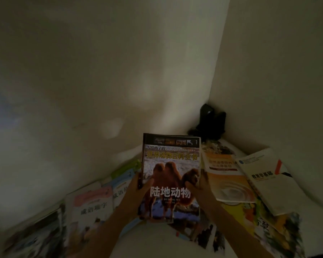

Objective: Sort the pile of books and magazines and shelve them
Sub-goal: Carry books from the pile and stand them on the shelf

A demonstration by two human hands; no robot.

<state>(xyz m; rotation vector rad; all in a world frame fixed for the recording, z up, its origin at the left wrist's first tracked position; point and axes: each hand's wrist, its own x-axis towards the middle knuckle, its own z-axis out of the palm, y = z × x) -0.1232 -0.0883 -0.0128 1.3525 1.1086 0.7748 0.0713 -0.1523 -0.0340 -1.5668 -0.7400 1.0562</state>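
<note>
I am gripping the camel book (171, 175) upright with my left hand (138, 185) and right hand (196, 183), thumbs pinching its long side edges. Other books (229, 177) are lying spread below and beside it.

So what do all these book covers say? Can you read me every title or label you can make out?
"世界动物百科全书" in yellow, on the camel book held in both hands.
"陆地动物" in large white, lower on the same cover; the small line under it is blurred.
"成语" plus a blurred rest, on the pink-topped book at left.
"教育学基础" on the white book at right.
Orange-and-white book: title too blurred to read.
Other covers: unreadable.
</note>
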